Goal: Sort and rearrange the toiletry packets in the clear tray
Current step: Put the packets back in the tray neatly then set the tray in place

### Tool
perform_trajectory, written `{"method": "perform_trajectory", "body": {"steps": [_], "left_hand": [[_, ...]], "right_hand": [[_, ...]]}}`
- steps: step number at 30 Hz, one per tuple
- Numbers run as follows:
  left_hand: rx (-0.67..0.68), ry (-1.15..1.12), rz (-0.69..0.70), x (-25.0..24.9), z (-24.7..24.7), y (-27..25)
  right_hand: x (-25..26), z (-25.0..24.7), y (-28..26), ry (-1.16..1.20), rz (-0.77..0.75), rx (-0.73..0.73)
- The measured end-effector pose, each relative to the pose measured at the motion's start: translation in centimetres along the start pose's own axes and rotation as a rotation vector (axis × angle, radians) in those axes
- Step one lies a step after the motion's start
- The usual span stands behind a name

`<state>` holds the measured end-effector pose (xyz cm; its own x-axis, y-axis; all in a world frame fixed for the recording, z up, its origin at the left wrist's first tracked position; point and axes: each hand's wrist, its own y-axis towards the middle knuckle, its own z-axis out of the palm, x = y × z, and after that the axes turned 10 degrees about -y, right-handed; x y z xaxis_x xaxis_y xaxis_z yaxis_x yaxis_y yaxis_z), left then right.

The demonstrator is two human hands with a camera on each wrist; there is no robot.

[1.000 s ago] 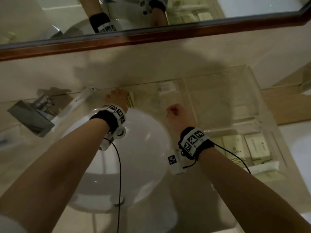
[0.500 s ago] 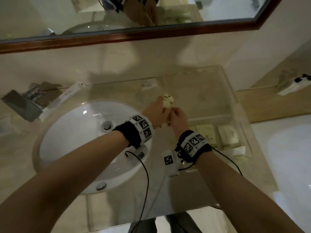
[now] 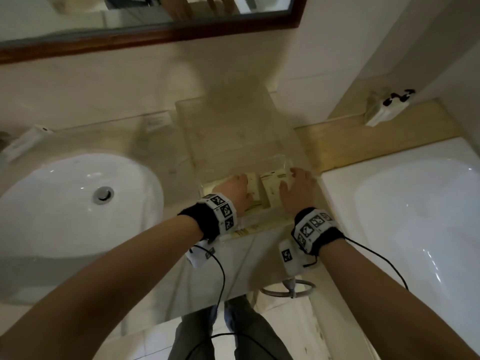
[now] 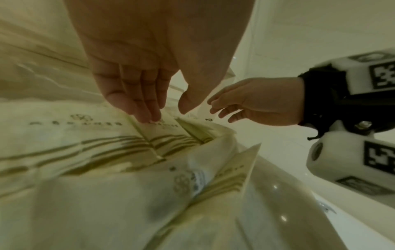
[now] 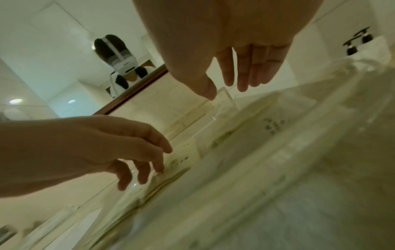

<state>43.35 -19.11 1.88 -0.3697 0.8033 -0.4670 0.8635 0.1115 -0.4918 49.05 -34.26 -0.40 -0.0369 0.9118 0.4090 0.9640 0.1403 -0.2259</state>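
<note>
At near end of clear tray (image 3: 235,131), on counter (image 3: 166,276) between sink basin (image 3: 65,201) and bathtub (image 3: 405,211): cream toiletry packets (image 3: 271,187) lying flat, side by side, some overlapping. Left hand (image 3: 232,192) over left packets, fingers straight and together, fingertips (image 4: 147,116) touching one packet, gripping nothing. Right hand (image 3: 296,190) above right packets near tray's right wall, fingers loosely spread, holding nothing. Far part of tray: contents blurred. Mirror (image 3: 145,14) along wall behind counter.
</note>
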Motion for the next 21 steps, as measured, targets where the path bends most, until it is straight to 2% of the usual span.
{"method": "perform_trajectory", "body": {"steps": [5,12,19,21], "left_hand": [[-0.04,0.193,0.071,0.5,1.3,0.2],[-0.043,0.268,0.087,0.4,1.2,0.5],[0.007,0.382,0.329,-0.5,2.1,0.5],[0.031,0.38,0.349,-0.6,2.1,0.6]], "right_hand": [[-0.2,1.6,-0.6,-0.162,-0.084,0.183],[-0.1,1.3,0.8,-0.237,-0.189,0.167],[-0.5,1.1,1.0,-0.218,-0.217,0.197],[-0.5,0.8,1.0,-0.195,-0.223,0.191]]}}
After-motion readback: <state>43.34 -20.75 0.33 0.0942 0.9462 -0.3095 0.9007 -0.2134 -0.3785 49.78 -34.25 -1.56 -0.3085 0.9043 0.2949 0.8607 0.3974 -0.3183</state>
